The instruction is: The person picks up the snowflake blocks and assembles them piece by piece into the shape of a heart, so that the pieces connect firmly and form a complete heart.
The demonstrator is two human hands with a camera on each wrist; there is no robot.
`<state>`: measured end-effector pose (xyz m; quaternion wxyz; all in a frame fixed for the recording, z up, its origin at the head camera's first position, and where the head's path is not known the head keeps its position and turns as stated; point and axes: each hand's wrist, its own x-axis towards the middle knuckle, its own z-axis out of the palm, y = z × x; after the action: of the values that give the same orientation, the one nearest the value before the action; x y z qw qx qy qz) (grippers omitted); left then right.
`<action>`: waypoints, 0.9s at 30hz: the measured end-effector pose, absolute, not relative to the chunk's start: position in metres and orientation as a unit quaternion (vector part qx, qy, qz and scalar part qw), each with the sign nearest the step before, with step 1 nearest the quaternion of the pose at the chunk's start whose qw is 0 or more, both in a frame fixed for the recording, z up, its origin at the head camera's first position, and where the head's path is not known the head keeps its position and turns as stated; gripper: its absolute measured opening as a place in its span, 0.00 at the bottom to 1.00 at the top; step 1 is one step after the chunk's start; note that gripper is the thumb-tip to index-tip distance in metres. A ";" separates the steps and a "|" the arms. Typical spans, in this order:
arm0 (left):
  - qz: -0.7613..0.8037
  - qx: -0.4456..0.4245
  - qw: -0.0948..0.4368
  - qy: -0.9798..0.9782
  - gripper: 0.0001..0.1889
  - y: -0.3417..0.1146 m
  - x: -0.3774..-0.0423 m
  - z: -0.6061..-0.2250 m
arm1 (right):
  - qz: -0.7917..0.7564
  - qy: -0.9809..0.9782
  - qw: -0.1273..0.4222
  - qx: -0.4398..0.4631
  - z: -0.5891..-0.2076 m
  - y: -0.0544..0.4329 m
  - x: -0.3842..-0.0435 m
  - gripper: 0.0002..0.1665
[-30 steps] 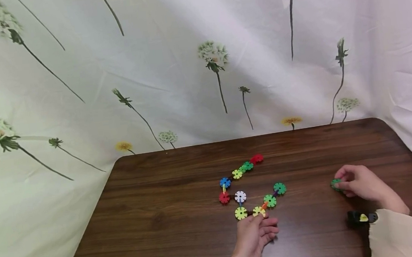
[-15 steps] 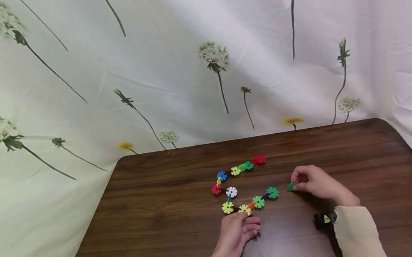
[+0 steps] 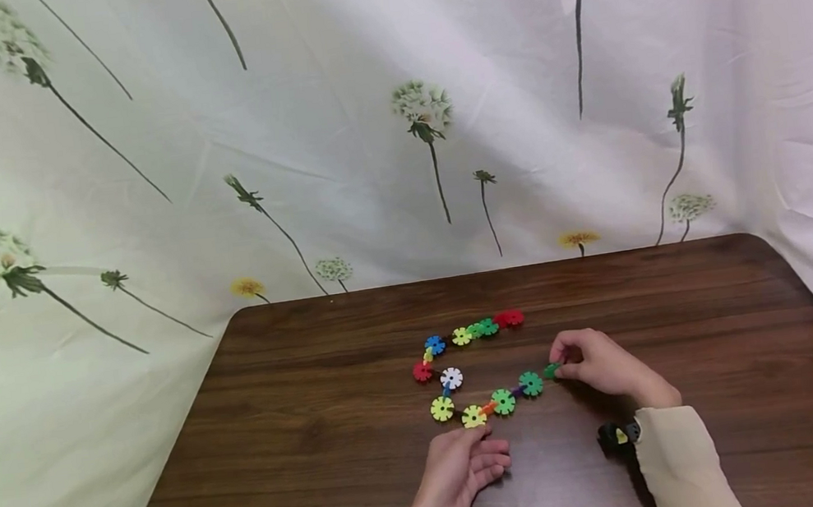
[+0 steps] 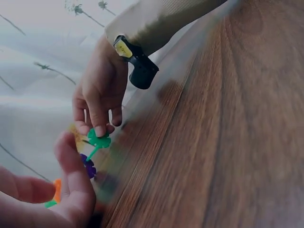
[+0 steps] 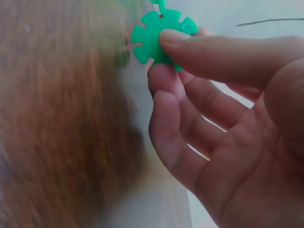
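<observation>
My right hand (image 3: 605,369) pinches a green notched snowflake disc (image 5: 154,40) flat between thumb and fingers. In the head view this disc sits right at the last green disc (image 3: 530,384) of a chain on the table. The chain bends like an S, with red, green, yellow, blue, white, orange and purple discs linked by their slots. My left hand (image 3: 460,475) holds the near edge of a yellow disc (image 3: 474,416) at the chain's front bend, fingertips at its rim. Close by, the left wrist view shows the purple disc (image 4: 88,166) joined towards the held green one.
The chain's far end is a red disc (image 3: 513,317). The dark wood table (image 3: 306,429) meets a white curtain (image 3: 334,129) printed with dandelions at its back edge. A black wrist camera (image 3: 615,436) hangs at my right sleeve, low over the table.
My right hand has carried the green disc leftward from the table's right side up to the chain's end. My left hand and the chain's front part have shifted slightly left.
</observation>
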<state>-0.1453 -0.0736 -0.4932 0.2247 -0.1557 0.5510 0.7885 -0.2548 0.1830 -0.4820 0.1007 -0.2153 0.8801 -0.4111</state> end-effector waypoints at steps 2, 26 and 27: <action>0.775 -0.148 0.243 0.565 0.18 -0.075 -0.143 -0.493 | -0.412 0.879 0.101 -0.219 -0.483 0.182 -0.255 0.04; 0.273 0.127 0.060 0.952 0.16 -0.043 -0.209 -0.468 | -0.421 0.873 0.104 -0.224 -0.486 0.176 -0.255 0.08; 0.278 0.129 0.060 0.950 0.14 -0.042 -0.209 -0.468 | -0.423 0.871 0.106 -0.225 -0.486 0.175 -0.255 0.08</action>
<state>-0.2092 -0.0423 -0.4684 0.0597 0.1289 0.9500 0.2780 -0.2555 0.1754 -0.4859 0.1055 -0.2249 0.8713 -0.4232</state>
